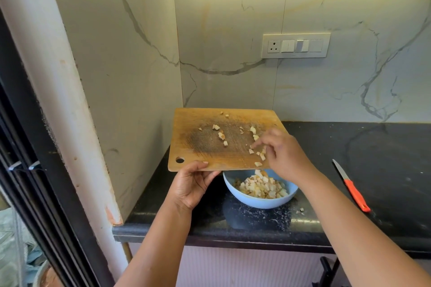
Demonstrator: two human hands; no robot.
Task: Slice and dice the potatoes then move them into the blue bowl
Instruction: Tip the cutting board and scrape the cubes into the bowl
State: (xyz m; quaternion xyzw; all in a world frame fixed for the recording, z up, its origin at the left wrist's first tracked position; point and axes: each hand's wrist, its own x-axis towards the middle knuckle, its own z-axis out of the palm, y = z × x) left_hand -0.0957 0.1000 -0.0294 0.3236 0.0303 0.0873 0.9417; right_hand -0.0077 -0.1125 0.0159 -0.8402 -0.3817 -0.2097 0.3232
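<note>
My left hand [192, 183] grips the near edge of a wooden cutting board [198, 147] and holds it tilted above the blue bowl [258, 200]. Several diced potato pieces [221, 135] still cling to the board's surface. My right hand [283, 154] lies against the board's right side, its fingers touching the pieces there. One piece [258, 164] sits at the board's lower edge, just above the bowl. The bowl stands on the black counter and holds a heap of diced potato [261, 187].
A knife with an orange handle [356, 194] lies on the black counter [373, 147] to the right. A few potato scraps [300, 211] lie beside the bowl. A marble wall with a switch panel [295, 45] rises behind; a white pillar [58, 77] stands at the left.
</note>
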